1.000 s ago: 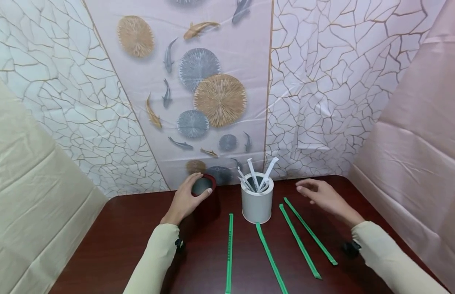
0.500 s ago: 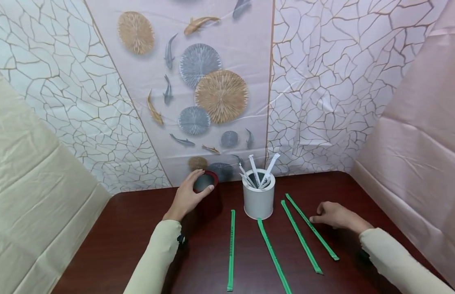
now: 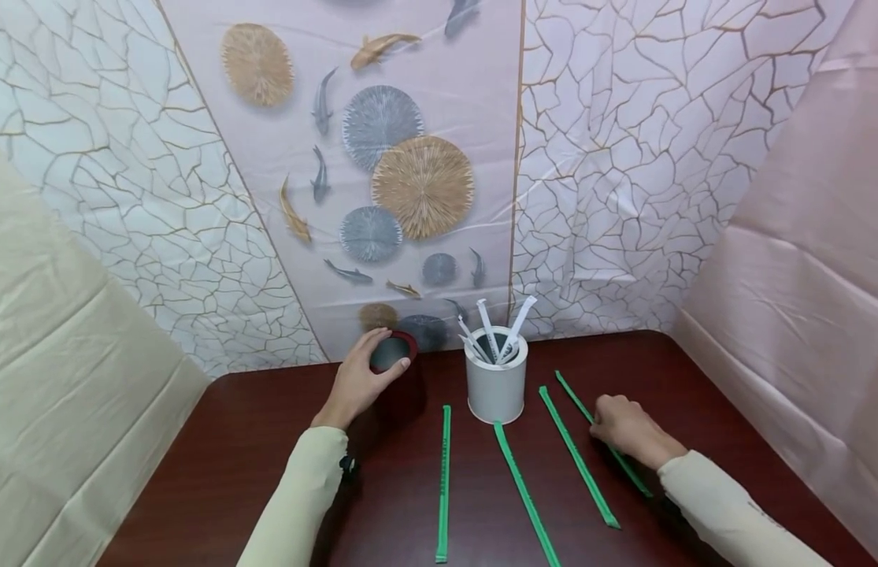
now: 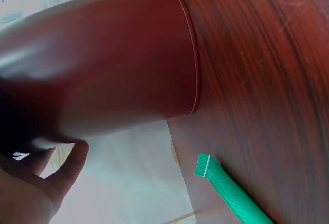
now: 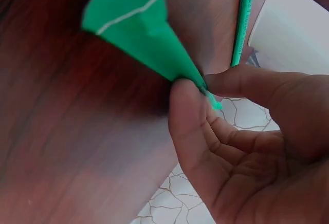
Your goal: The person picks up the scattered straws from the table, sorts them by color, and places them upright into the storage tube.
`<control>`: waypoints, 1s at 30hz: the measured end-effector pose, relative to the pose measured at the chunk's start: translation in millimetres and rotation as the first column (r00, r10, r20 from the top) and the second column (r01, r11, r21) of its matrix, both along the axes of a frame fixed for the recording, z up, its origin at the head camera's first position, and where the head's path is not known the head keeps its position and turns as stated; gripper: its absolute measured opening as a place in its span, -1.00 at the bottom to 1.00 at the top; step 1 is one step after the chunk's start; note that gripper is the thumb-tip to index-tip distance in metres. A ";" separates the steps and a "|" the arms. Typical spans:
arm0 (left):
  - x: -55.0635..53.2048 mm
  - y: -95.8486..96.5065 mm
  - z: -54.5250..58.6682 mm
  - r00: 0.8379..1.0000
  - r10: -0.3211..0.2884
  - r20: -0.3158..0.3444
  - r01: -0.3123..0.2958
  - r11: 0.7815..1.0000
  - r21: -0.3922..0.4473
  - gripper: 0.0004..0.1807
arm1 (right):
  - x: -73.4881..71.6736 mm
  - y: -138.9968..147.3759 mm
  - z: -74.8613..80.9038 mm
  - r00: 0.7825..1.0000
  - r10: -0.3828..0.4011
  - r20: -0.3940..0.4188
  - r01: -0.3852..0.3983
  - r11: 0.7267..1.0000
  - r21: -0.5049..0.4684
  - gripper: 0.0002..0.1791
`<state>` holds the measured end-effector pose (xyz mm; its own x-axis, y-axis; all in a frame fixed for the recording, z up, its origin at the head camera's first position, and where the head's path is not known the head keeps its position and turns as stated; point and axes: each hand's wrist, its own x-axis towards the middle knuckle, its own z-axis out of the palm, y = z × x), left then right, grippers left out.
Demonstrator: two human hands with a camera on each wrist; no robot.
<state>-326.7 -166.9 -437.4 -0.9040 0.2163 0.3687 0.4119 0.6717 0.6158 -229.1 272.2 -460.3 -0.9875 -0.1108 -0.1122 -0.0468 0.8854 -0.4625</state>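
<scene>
Near the far edge of the wood-grained surface [image 3: 219, 472], the left hand [image 3: 357, 382] grips a smooth dark-red cylinder [image 4: 103, 59] — the right hand [image 3: 628, 429] pinches a slim, flat-ended green tube [image 5: 146, 34].

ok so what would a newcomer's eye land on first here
Probably the four bright green sticks laid on the dark red table, the rightmost stick pinched by the right hand. Next comes the pale cup towards the back of the table, with white sticks slanting out of its top. Behind it, the backdrop, printed with gold and grey discs and fish, also draws the eye.
</scene>
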 end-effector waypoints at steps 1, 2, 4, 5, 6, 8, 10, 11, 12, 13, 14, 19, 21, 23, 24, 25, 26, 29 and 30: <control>0.1 -0.2 -0.2 1.000 -0.001 0.001 0.001 1.000 -0.002 -0.17 | -0.7 -0.7 -1.5 1.000 -0.014 0.010 0.015 1.000 -0.008 -0.38; 0.0 -0.2 -0.7 1.000 0.000 0.004 0.000 1.000 -0.005 -0.17 | -1.3 -1.1 -3.2 0.999 -0.030 0.022 0.030 0.999 -0.018 -0.39; 0.5 -0.1 -1.5 1.000 -0.001 0.013 0.001 1.000 -0.009 -0.17 | -2.3 -1.6 -5.0 0.997 -0.058 0.052 0.061 0.997 -0.056 -0.40; 0.5 0.1 -1.9 1.000 0.001 0.019 -0.001 1.000 -0.011 -0.18 | -2.5 -1.9 -4.7 0.996 -0.069 0.065 0.074 0.994 -0.079 -0.42; 0.3 0.1 -2.4 1.000 0.004 0.024 -0.004 1.000 -0.013 -0.18 | -2.3 -1.9 -3.0 0.995 -0.073 0.070 0.081 0.991 -0.111 -0.46; -0.3 0.3 -2.8 1.000 0.007 0.028 -0.006 1.000 -0.016 -0.18 | -1.5 -3.0 4.1 0.994 -0.081 0.071 0.093 0.978 -0.187 -0.60; -1.4 0.6 -2.3 1.000 0.006 0.026 -0.006 1.000 -0.015 -0.17 | -0.4 -5.1 17.2 0.996 -0.074 0.045 0.084 0.960 -0.267 -0.77; -2.0 0.9 -1.9 1.000 0.006 0.024 -0.006 1.000 -0.015 -0.17 | 0.2 -6.8 25.3 0.997 -0.069 0.017 0.071 0.950 -0.305 -0.86; -2.6 1.1 -1.3 1.000 0.006 0.023 -0.005 1.000 -0.014 -0.17 | 0.6 -8.8 33.9 0.998 -0.063 -0.019 0.052 0.938 -0.343 -0.89; -3.0 1.3 -0.7 1.000 0.006 0.022 -0.005 1.000 -0.012 -0.17 | 0.5 -11.4 42.7 0.997 -0.058 -0.060 0.031 0.926 -0.375 -0.85; -3.3 1.4 -0.1 1.000 0.006 0.021 -0.006 1.000 -0.012 -0.17 | 0.1 -14.4 51.7 0.993 -0.048 -0.104 0.001 0.913 -0.408 -0.77; -1.5 -0.3 0.5 1.000 0.014 0.021 -0.014 1.000 -0.010 -0.17 | -4.3 -35.5 96.4 0.961 0.002 -0.277 -0.158 0.824 -0.544 -0.39; -0.1 -1.3 0.0 1.000 0.014 0.021 -0.014 1.000 -0.009 -0.17 | -5.2 -46.1 114.9 0.951 0.008 -0.309 -0.191 0.800 -0.568 -0.39; 1.0 -1.6 -0.2 1.000 0.013 0.020 -0.013 1.000 -0.008 -0.17 | -5.8 -58.3 133.7 0.941 0.005 -0.339 -0.212 0.787 -0.579 -0.51; 1.4 -1.7 -0.3 1.000 0.013 0.017 -0.012 1.000 -0.008 -0.17 | -6.4 -64.5 142.4 0.933 0.002 -0.359 -0.226 0.782 -0.581 -0.57; 1.3 -1.6 -0.2 1.000 0.014 0.014 -0.014 1.000 -0.008 -0.17 | -7.0 -70.9 150.8 0.924 -0.005 -0.383 -0.235 0.784 -0.575 -0.62; 1.5 -1.5 0.2 1.000 0.015 0.012 -0.014 1.000 -0.006 -0.17 | -8.2 -77.9 158.7 0.913 -0.013 -0.409 -0.243 0.786 -0.568 -0.65; 1.5 -1.0 1.8 1.000 0.017 0.014 -0.017 1.000 -0.005 -0.17 | -15.9 -100.4 178.2 0.878 -0.033 -0.477 -0.285 0.764 -0.579 -0.69; 1.6 -1.1 2.2 1.000 0.018 0.016 -0.018 1.000 -0.006 -0.17 | -19.2 -108.5 183.4 0.861 -0.046 -0.507 -0.297 0.764 -0.573 -0.70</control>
<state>-325.1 -168.0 -435.3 -0.9135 0.2018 0.3533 0.3898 0.6827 0.6181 -248.3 163.7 -276.9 -0.8633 -0.1113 0.4923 -0.4946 0.3809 -0.7812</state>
